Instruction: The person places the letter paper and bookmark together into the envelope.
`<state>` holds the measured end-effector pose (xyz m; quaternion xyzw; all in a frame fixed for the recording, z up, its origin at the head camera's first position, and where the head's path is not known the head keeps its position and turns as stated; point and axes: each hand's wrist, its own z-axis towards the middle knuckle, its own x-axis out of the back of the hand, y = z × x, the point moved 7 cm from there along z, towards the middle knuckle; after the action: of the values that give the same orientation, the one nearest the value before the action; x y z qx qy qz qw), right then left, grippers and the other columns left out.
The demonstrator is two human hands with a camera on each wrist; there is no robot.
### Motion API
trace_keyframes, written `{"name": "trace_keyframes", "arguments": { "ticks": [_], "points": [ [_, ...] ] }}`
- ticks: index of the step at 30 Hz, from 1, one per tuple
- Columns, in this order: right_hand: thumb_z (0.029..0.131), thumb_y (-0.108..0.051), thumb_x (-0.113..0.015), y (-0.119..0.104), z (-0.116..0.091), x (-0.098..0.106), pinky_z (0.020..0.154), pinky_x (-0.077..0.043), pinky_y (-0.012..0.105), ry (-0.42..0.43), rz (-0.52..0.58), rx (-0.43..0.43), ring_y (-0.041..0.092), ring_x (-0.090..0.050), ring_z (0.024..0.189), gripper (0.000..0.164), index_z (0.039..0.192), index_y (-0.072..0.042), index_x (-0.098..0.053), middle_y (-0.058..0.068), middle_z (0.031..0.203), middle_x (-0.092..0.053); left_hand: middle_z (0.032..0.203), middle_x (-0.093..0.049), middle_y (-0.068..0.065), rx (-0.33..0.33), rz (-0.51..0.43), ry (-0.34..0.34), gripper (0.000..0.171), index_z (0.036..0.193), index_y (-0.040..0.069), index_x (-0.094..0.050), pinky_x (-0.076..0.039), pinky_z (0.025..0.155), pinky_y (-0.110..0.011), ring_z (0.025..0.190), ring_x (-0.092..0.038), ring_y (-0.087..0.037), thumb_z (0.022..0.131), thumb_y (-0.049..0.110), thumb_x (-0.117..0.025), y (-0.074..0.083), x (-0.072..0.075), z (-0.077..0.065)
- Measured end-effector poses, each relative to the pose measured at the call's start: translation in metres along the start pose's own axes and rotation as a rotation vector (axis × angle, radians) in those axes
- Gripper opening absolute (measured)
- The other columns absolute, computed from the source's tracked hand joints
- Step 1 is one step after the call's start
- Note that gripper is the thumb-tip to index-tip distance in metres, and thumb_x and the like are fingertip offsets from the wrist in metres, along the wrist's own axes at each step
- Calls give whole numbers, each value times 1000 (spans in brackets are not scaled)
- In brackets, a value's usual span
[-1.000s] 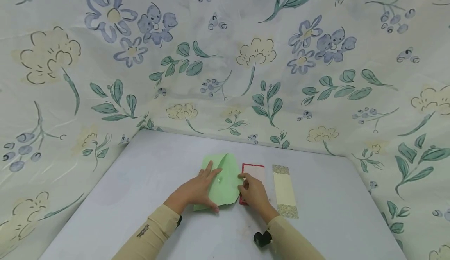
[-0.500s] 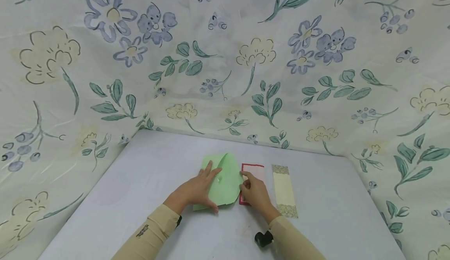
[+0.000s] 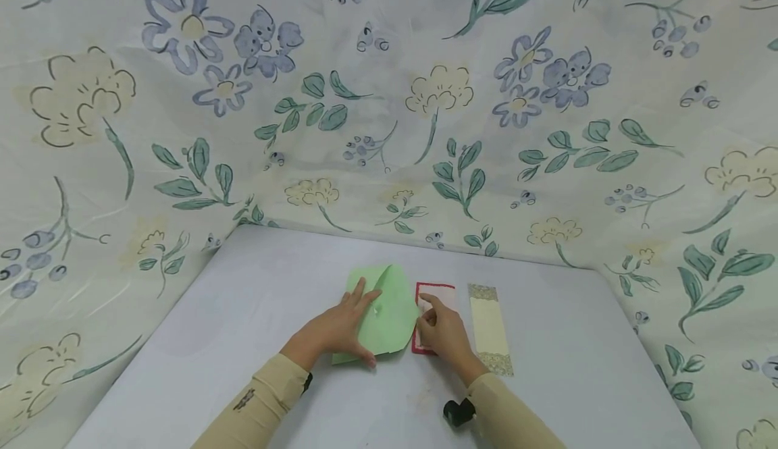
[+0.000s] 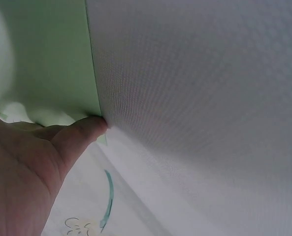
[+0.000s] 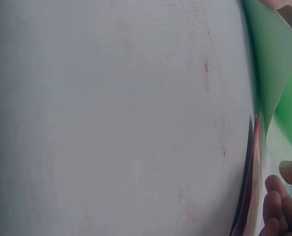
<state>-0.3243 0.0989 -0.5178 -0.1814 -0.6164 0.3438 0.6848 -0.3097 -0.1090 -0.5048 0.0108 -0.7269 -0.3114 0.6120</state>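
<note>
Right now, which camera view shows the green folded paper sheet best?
The head view: nearly the whole green folded paper sheet shows, partly under the left hand. The left wrist view has only a portion, upper left; the right wrist view, curved edges, upper right.

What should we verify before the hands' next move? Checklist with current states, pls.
1. Is the left hand bracing the green paper? ok: it rests on it, fingers spread.
2. Is the green paper flat? not ok: a raised fold shows near the left hand.
3. Does the right hand grip the green paper's right edge? cannot tell: it is close, contact unclear.
4. Is the red-edged card uncovered? not ok: the right hand hides part of it in the head view.
5. Is the beige strip apart from the green paper? ok.
</note>
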Motion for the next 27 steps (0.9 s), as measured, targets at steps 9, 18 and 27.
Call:
{"name": "trace_keyframes", "arguments": {
  "ticks": [9, 18, 27],
  "points": [
    [93, -8, -71, 5, 1, 10, 60, -46, 25, 36, -21, 3, 8, -54, 71, 48, 139, -9, -60, -3, 88, -61, 166, -6, -28, -10, -2, 3, 134, 159, 18, -28, -42, 104, -66, 141, -28, -61, 52, 58, -97, 2, 4, 3],
    [92, -11, -73, 9, 2, 13, 63, -44, 28, 44, -62, -5, 11, -51, 76, 49, 139, -8, -59, 2, 96, -60, 168, -4, -26, 14, -9, -2, 135, 159, 19, -28, -42, 104, -65, 143, -27, -58, 51, 58, -98, 0, 3, 4],
    [91, -13, -72, 20, -1, 14, 63, -43, 28, 56, -74, -89, 11, -50, 74, 51, 141, -10, -59, 8, 111, -61, 168, -5, -25, 22, -21, -1, 133, 159, 19, -29, -42, 103, -65, 144, -28, -57, 51, 57, -98, -2, 2, 1]
  ]
}}
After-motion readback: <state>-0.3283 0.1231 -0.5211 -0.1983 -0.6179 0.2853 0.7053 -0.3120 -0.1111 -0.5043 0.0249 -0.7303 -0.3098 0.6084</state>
